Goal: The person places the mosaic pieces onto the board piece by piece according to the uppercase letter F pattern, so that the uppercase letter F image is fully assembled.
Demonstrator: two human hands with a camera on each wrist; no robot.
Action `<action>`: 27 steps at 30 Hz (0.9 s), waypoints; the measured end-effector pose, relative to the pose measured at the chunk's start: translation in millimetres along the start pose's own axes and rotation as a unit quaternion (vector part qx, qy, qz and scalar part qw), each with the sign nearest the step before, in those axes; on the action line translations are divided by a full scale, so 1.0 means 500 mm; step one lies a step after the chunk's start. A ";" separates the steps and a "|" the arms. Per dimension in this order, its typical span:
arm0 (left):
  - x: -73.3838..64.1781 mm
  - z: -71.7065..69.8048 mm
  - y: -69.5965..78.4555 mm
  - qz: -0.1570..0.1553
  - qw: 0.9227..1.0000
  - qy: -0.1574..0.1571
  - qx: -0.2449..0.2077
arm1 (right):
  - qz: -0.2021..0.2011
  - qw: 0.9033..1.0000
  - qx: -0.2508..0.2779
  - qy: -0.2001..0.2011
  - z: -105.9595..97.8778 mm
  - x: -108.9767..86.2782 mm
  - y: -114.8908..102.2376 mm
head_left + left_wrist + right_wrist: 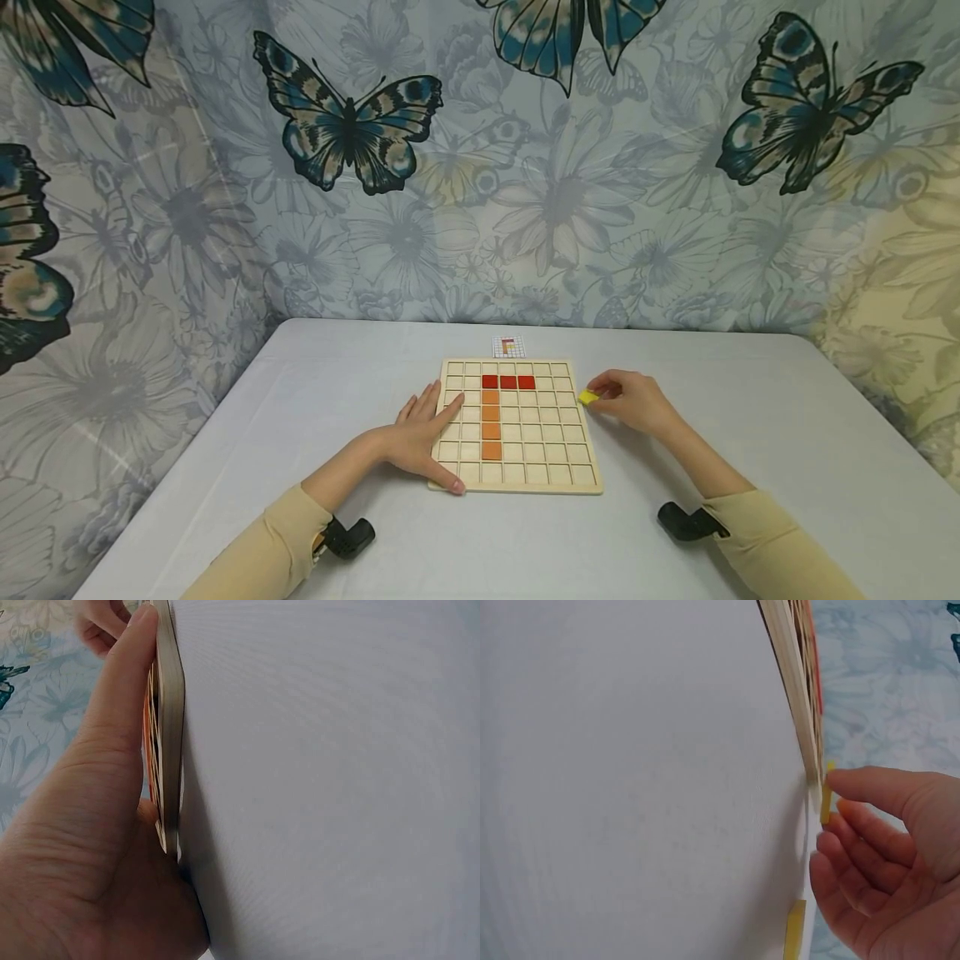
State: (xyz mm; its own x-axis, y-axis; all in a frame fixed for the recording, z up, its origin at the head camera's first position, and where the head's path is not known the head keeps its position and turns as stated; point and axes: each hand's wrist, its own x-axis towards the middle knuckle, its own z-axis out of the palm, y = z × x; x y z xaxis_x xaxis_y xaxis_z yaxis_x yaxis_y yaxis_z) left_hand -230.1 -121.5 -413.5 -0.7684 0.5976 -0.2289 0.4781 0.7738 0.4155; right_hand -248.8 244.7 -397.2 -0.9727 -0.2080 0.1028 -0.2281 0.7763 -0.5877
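Observation:
A square wooden grid board (525,490) lies on the white table. Three red tiles (508,382) form a row near its far edge, and several orange tiles (491,431) run in a column toward me from the leftmost red one. My left hand (411,442) rests spread on the board's left side, thumb along the near left corner. Just beyond the right edge, my right hand (630,402) pinches a thin yellow tile (826,796) between thumb and fingertips. A second yellow piece (794,930) lies on the table below that hand in the right wrist view.
Behind the board lies a small card (508,347) printed with a coloured grid pattern. The white tabletop (360,350) extends around the board. A butterfly-and-flower patterned backdrop (562,208) stands behind the table. Black wrist cameras (351,537) are strapped at both cuffs.

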 end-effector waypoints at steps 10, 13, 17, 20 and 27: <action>-0.002 -0.003 0.004 -0.001 1.000 -0.003 -0.004 | -0.002 1.000 0.024 -0.017 0.013 0.000 -0.033; -0.003 -0.004 0.005 -0.002 1.000 -0.002 -0.005 | -0.003 0.999 0.033 -0.027 0.021 0.001 -0.042; -0.002 -0.004 0.005 -0.002 1.000 -0.003 -0.003 | -0.005 0.998 0.045 -0.037 0.034 0.004 -0.055; -0.002 -0.003 0.004 -0.001 1.000 -0.003 -0.003 | -0.015 0.998 0.051 -0.042 0.044 0.006 -0.064; -0.001 -0.001 0.003 0.000 1.000 -0.001 -0.007 | -0.038 0.996 0.062 -0.055 0.064 0.012 -0.080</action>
State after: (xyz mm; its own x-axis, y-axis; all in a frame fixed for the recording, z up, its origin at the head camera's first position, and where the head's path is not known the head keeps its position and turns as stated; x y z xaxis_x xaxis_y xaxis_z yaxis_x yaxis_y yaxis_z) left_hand -229.0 -121.0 -412.5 -0.7672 0.5982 -0.2314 0.4721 0.7709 0.4277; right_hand -244.3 193.2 -398.6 -0.9406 -0.3331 0.0664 -0.2878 0.6779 -0.6765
